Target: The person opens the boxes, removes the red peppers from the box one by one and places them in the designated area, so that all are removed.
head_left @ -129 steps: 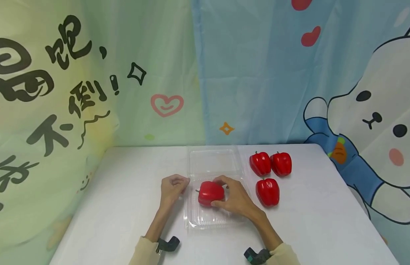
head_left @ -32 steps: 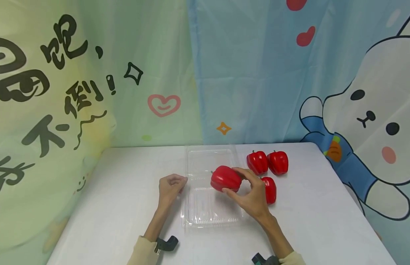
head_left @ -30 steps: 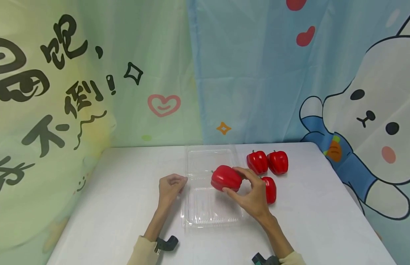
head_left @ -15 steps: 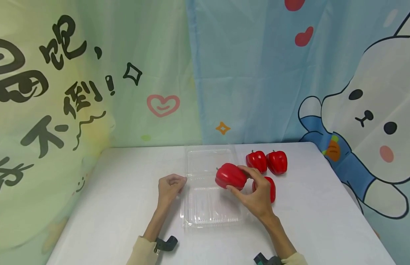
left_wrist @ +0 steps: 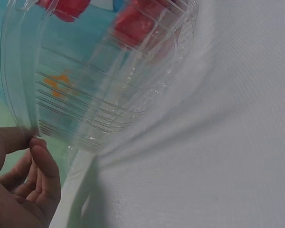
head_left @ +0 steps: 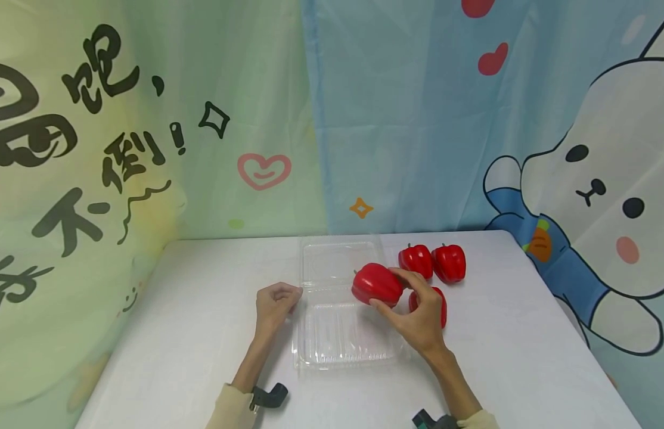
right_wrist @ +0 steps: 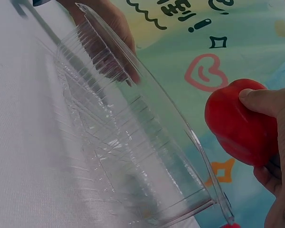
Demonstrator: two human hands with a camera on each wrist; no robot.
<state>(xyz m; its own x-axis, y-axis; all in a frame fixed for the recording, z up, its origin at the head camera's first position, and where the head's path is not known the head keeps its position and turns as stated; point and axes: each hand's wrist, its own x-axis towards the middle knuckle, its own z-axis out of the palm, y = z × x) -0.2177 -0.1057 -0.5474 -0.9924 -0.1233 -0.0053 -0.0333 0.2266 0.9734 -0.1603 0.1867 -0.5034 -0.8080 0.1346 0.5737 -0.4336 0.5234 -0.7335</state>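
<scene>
A red bell pepper (head_left: 377, 284) is held up by my right hand (head_left: 418, 313), thumb on the near side and fingers on the far side. In the right wrist view the same pepper (right_wrist: 240, 121) hangs apart from the rim of a clear plastic clamshell box (right_wrist: 133, 137). That box (head_left: 337, 342) lies with its lid (head_left: 340, 259) folded back, and nothing sits in its tray. My left hand (head_left: 275, 304) pinches the box's left rim between thumb and forefinger, as the left wrist view shows with the fingers (left_wrist: 45, 164) at the edge.
Two red bell peppers (head_left: 415, 261) (head_left: 449, 263) stand side by side at the back right of the white table (head_left: 203, 333). A third pepper (head_left: 438, 307) sits nearer, partly hidden behind my right hand. A printed curtain (head_left: 246, 107) hangs behind the table.
Some seconds ago the pepper was down in the box under my right hand. It has since been lifted out and moved right and back. My left hand keeps its place at the rim.
</scene>
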